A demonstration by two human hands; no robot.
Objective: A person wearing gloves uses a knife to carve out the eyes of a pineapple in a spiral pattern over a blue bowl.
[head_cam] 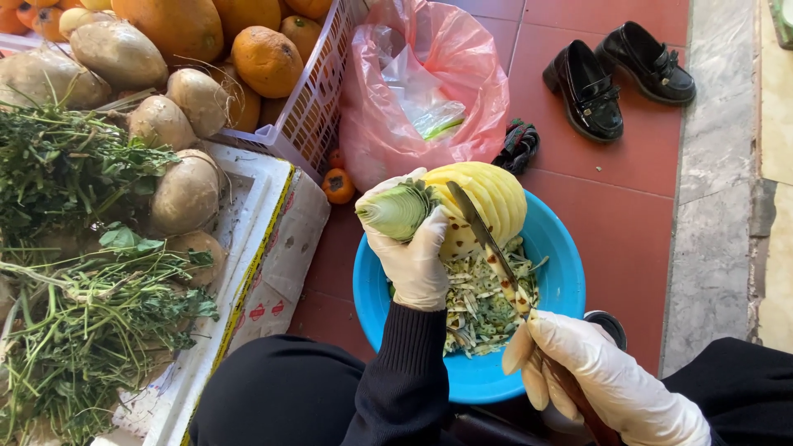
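yellow pineapple (487, 198) was mostly peeled; my left hand (413, 256) gripped its stub, right hand (595, 372) clamped the knife (487, 244), eyes remaining at six o'clock.

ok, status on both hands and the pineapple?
Left hand grips pineapple by its cut top. Right hand holds knife, blade on the flesh. Peelings fill blue basin beneath. Nothing blocking.

The floor is made of big red square tiles (628, 206) with thin pale lines between them. A wide strip of grey stone (714, 248) runs down the right side. Past it lies a paler, sandy strip of ground (776, 124). Bright sunlight falls on everything.
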